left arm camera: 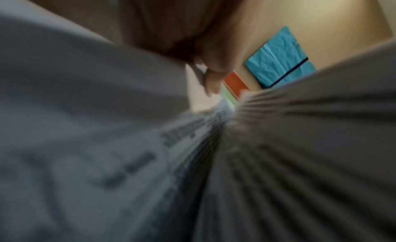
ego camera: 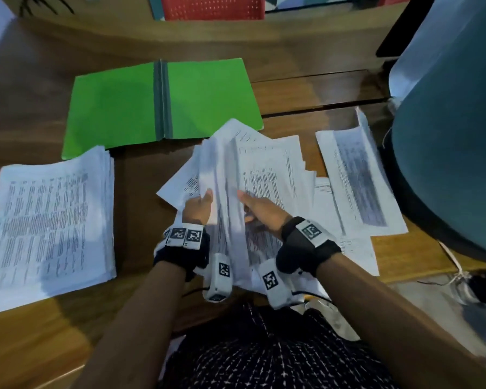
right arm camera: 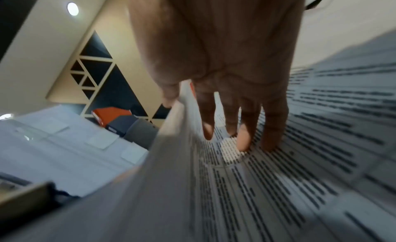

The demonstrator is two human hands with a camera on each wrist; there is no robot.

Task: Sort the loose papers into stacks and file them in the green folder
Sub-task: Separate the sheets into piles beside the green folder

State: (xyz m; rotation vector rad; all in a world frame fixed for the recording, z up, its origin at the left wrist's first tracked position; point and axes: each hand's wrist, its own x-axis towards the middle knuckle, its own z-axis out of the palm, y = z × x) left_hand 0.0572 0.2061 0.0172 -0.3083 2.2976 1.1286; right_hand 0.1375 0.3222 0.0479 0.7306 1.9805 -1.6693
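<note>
The green folder (ego camera: 163, 102) lies open and flat at the back of the wooden desk (ego camera: 34, 88). A neat stack of printed papers (ego camera: 51, 220) sits at the left. In the middle is a loose pile of papers (ego camera: 275, 164). My left hand (ego camera: 198, 206) grips a bundle of sheets (ego camera: 222, 169) lifted up on edge from this pile; in the left wrist view the hand (left arm camera: 193, 34) curls over the fanned sheets (left arm camera: 300, 144). My right hand (ego camera: 264, 213) lies beside the bundle. Its straight fingers (right arm camera: 243, 140) press on a printed page (right arm camera: 321, 144), and the thumb touches the bundle's edge.
More printed sheets (ego camera: 357, 178) lie spread at the right, partly under the pile. A blue-grey chair (ego camera: 446, 136) stands close at the right edge. A red chair back (ego camera: 212, 7) stands beyond the desk. The desk's front edge is near my body.
</note>
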